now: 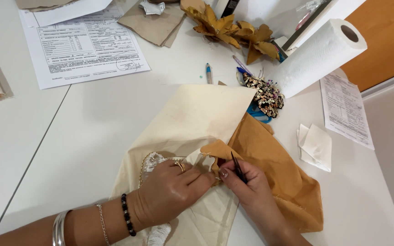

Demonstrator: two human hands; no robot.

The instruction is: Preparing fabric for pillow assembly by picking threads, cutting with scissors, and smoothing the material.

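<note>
Both hands are low in the middle of the frame, working on a piece of cream cloth (192, 123) spread across the white table (92, 136). The left hand (169, 191) lies flat on the cloth with the fingers pressed together, pinning it down right where a bit of lace trim (153, 160) peeks out along the edge. There's a ring on one finger, plus a black bead bracelet and a couple of silver bangles at the wrist.

The right hand (247, 184) is pinched shut on a thin dark tool (238, 167), looks like small scissors or tweezers, can't tell which. Its tip points up toward a folded flap of mustard cloth (279, 168), which sits under and to the right of the cream piece, bunched up toward the lower right.

Just above the cloths, a sequin-covered pincushion (263, 93) sits on something blue, touching the cream cloth's top corner. Right of that is a roll of paper towel (318, 57) lying on its side. At the top middle, some golden fabric leaves (229, 29). A printed form (85, 45) is in the upper left, a pen (209, 73) near it, and folded white tissues (315, 146) at the right.
</note>
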